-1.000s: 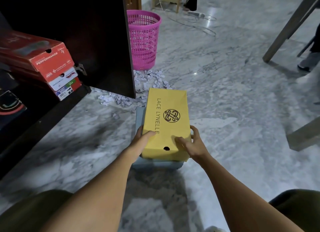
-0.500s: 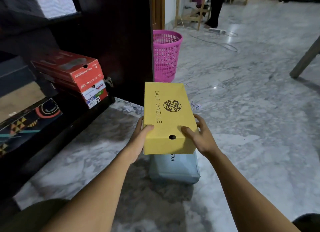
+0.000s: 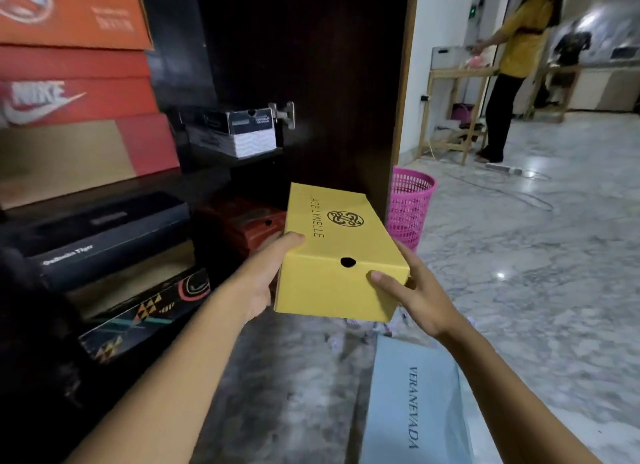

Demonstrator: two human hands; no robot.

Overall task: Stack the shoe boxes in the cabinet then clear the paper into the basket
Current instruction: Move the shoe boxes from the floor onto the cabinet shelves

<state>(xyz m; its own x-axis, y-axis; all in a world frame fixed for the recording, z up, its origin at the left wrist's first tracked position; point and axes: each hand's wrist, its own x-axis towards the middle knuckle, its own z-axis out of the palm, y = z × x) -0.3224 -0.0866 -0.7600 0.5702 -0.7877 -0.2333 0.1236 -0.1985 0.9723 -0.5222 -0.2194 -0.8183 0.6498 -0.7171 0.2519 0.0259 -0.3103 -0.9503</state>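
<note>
Fingers (image 3: 291,240) of left hand (image 3: 261,278) and right hand (image 3: 417,299) grip yellow shoe box (image 3: 341,245) before cabinet (image 3: 311,65).

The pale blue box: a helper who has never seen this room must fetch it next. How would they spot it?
Start at the dark cabinet stacked with shoe boxes; on the marble floor in front of it lies the pale blue box. It is the only box on the floor and is lettered VERANEVADA, unlike the yellow box, which is held up.
</note>
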